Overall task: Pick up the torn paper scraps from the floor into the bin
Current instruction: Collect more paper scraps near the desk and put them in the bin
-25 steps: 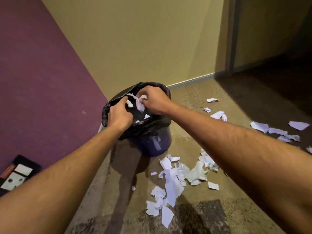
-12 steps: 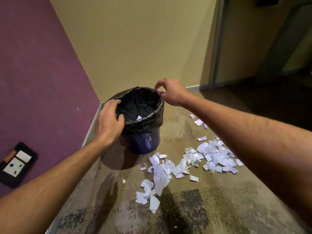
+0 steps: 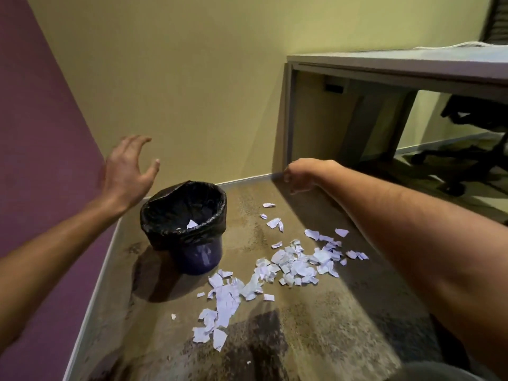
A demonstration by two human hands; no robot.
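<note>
A dark blue bin (image 3: 202, 255) lined with a black bag (image 3: 167, 215) stands on the floor near the wall corner, with a few white scraps (image 3: 192, 224) inside. Many torn white paper scraps (image 3: 297, 266) lie on the floor to the right of the bin, and another heap (image 3: 224, 301) lies in front of it. My left hand (image 3: 126, 171) hovers above and left of the bin, fingers spread, holding nothing. My right hand (image 3: 302, 174) hangs in the air to the right of the bin, fingers drooping downward, empty.
A purple wall (image 3: 41, 133) runs along the left, a yellow wall (image 3: 192, 78) behind. A grey desk (image 3: 398, 64) stands at the right with a black office chair (image 3: 472, 149) beneath it. The floor is worn brown carpet (image 3: 316, 325).
Both hands let go of the scraps into the bin, then left its rim and rose away. The view has pulled back and turned right, showing the desk.
</note>
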